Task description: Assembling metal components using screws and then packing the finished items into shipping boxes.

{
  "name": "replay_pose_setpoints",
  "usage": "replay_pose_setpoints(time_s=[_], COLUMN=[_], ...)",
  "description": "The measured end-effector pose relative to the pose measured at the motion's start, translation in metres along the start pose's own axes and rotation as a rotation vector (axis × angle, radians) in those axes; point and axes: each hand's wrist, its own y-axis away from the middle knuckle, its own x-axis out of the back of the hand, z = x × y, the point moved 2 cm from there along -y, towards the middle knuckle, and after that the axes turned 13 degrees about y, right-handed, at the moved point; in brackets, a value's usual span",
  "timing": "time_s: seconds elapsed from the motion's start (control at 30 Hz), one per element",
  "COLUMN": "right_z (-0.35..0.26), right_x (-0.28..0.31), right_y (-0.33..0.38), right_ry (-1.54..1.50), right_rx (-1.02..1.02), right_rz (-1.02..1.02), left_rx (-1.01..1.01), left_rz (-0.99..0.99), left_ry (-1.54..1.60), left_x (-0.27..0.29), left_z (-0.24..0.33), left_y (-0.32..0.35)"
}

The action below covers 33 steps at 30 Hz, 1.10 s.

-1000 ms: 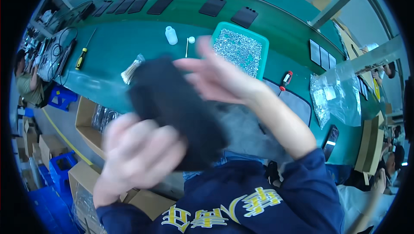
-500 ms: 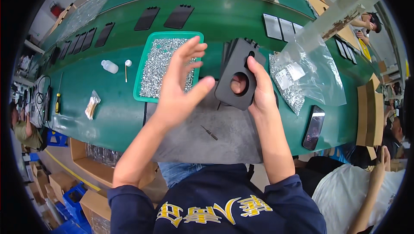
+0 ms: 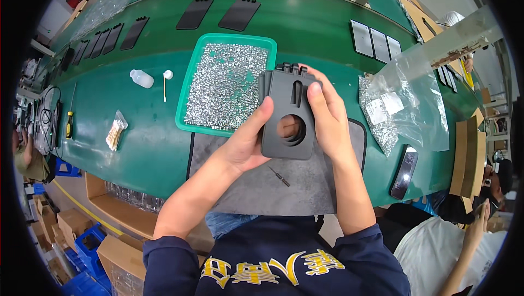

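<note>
A stack of black plates (image 3: 278,96) is held upright in front of me, above the grey mat (image 3: 234,200). The front plate has a large round hole, a narrow slot and hinge-like knuckles on its top edge. My left hand (image 3: 244,146) grips the lower left side, thumb along the edge. My right hand (image 3: 331,124) wraps the right side, its thumb near the slot and fingers behind; skin shows through the hole. Beside the stack, a green tray (image 3: 187,91) holds small silver metal parts (image 3: 226,83). A small dark screwdriver (image 3: 279,176) lies on the mat.
Black plates (image 3: 240,14) lie spaced along the far strip, pale-faced ones (image 3: 362,38) farther right. Right: a clear bag of silver parts (image 3: 379,124) and a phone (image 3: 404,171). Left: a white bottle (image 3: 142,78), cotton swab (image 3: 164,88), bagged swabs (image 3: 115,132) and yellow-handled screwdriver (image 3: 69,125).
My left hand, raised and spread over the tray before, has come down and right onto the stack's left side. The stack has turned more upright and moved lower.
</note>
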Motion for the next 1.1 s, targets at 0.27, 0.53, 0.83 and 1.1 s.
replay_pose_setpoints(time_s=[0.27, 0.53, 0.83, 1.1], right_z=[0.014, -0.008, 0.005, -0.008], right_x=[0.008, 0.015, 0.025, -0.007], right_y=[0.009, 0.016, 0.015, 0.019], right_ry=[0.024, -0.287, -0.874, -0.117], right_rx=[0.108, -0.017, -0.233, -0.128], right_rz=[-0.035, -0.013, -0.050, 0.092], left_rx=[0.070, -0.013, -0.048, -0.168], left_rz=[-0.068, -0.026, 0.050, 0.095], left_ry=[-0.020, -0.081, -0.028, -0.498], left_x=[0.019, 0.017, 0.003, 0.007], left_z=[0.010, 0.013, 0.018, 0.017], left_y=[0.010, 0.004, 0.001, 0.006])
